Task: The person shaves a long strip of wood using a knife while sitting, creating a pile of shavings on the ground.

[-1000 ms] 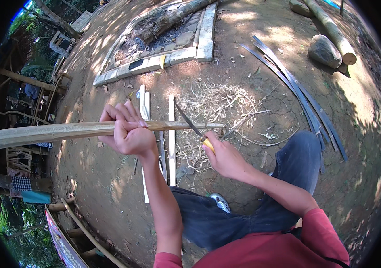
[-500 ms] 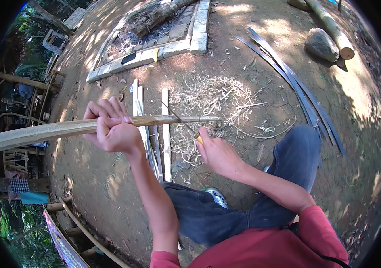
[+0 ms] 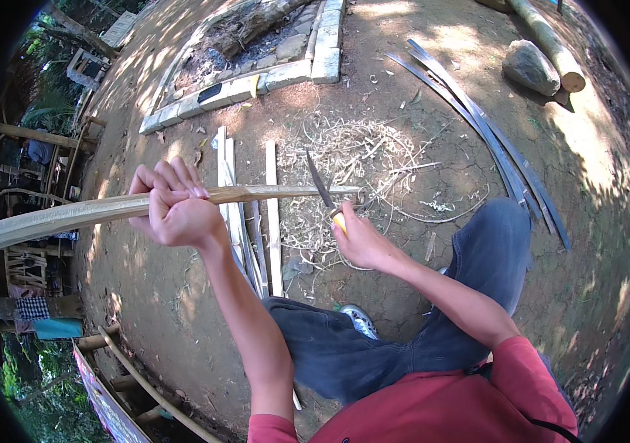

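My left hand point(image 3: 178, 207) is closed around a long pale strip of wood or bamboo point(image 3: 71, 221), which runs in from the left edge and tapers to a thin tip on the right. In my right hand point(image 3: 363, 240) is a knife point(image 3: 321, 181) with a yellow handle. Its dark blade points up and to the left and crosses the strip near the thin tip. The fingers of my right hand wrap the handle, partly hiding it. Below the strip's tip, curled shavings point(image 3: 359, 151) lie heaped on the ground.
Several straight pale slats point(image 3: 273, 221) lie in front of my legs. Long dark curved strips point(image 3: 492, 140) rest at the right, near a grey rock point(image 3: 531, 68) and a log point(image 3: 551, 44). A stone-edged fire pit point(image 3: 237, 90) with a dark flat object point(image 3: 210, 93) is at the back.
The knife has moved right along the strip toward its tip, and its blade has turned steeper. My right hand shifted slightly right; my left hand, still gripping, moved slightly left.
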Demonstrator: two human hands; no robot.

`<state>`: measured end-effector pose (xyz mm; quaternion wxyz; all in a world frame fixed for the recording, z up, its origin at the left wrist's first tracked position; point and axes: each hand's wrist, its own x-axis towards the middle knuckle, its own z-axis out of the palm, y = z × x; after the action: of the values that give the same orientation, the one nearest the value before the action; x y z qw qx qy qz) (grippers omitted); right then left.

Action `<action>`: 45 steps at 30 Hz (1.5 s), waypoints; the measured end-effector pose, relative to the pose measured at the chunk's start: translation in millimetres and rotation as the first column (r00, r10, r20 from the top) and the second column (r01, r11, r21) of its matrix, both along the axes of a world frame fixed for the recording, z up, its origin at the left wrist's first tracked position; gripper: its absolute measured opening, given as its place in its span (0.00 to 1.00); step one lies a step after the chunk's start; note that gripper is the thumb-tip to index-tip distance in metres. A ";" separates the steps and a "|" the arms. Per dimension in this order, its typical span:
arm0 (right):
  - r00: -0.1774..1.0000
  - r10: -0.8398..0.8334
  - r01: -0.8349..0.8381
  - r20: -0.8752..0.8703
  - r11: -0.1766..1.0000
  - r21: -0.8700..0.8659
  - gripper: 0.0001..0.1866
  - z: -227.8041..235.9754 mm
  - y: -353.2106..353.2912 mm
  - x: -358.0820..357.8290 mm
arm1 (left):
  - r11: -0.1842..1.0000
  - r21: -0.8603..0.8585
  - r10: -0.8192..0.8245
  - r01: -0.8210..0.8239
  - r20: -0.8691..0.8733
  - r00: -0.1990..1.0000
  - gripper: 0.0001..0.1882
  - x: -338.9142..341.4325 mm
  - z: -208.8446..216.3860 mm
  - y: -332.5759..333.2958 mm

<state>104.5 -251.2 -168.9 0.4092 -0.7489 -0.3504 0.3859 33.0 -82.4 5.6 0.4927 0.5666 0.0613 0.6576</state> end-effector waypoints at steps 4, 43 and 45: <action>0.987 0.029 -0.048 0.156 0.992 0.118 0.13 28.8 -7.9 -13.0 | 1.000 -0.002 -0.010 0.010 -0.007 1.000 0.06 2.6 0.9 -2.1; 0.936 0.019 -0.018 0.351 1.000 -0.007 0.13 10.0 6.5 -0.7 | 0.974 0.165 0.162 -0.158 -0.010 0.987 0.10 5.8 -9.2 9.3; 0.931 0.015 -0.027 0.365 0.999 0.028 0.12 24.4 6.0 -9.6 | 0.956 0.222 0.200 -0.193 -0.010 0.980 0.10 8.2 -11.6 8.0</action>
<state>95.0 -245.2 -144.5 0.3453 -0.7967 -0.4346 0.2390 41.2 -74.3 -6.0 0.3583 0.6193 0.0522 0.6967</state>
